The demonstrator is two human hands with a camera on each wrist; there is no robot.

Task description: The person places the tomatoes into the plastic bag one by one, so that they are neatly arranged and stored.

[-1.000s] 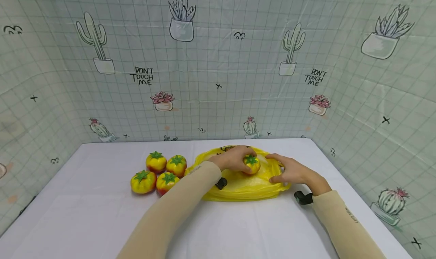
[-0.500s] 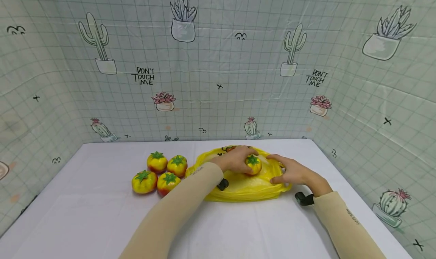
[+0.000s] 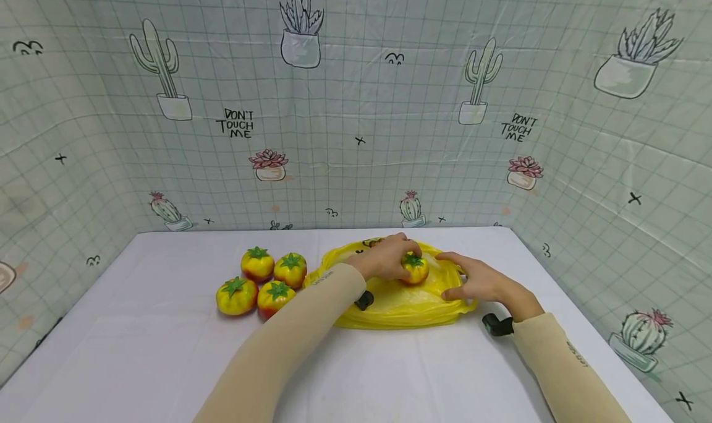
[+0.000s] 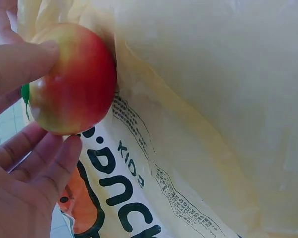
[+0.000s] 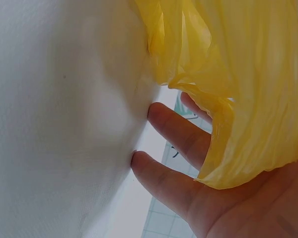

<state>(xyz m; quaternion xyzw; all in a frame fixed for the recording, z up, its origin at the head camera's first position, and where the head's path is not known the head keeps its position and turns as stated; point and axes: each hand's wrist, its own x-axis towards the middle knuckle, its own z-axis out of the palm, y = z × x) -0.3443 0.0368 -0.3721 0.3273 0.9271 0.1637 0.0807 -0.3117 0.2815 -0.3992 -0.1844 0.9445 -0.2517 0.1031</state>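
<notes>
Two sleeved forearms are stretched forward over a white table point(image 3: 167, 349). The right hand point(image 3: 483, 284) is laid on the near right edge of a yellow plastic bag point(image 3: 400, 305), its fingers point(image 5: 179, 131) loosely extended with the plastic draped over them. The left hand point(image 3: 384, 259) is curled around a yellow-red toy tomato point(image 3: 415, 268), held on top of the bag at the 12 o'clock side. The tomato is pinched between thumb and fingers point(image 4: 44, 168) against the printed plastic. Four more tomatoes point(image 3: 261, 277) are clustered at 9 o'clock of the bag, just beside it. A cactus-patterned backdrop point(image 3: 356, 101) is hung beyond.
</notes>
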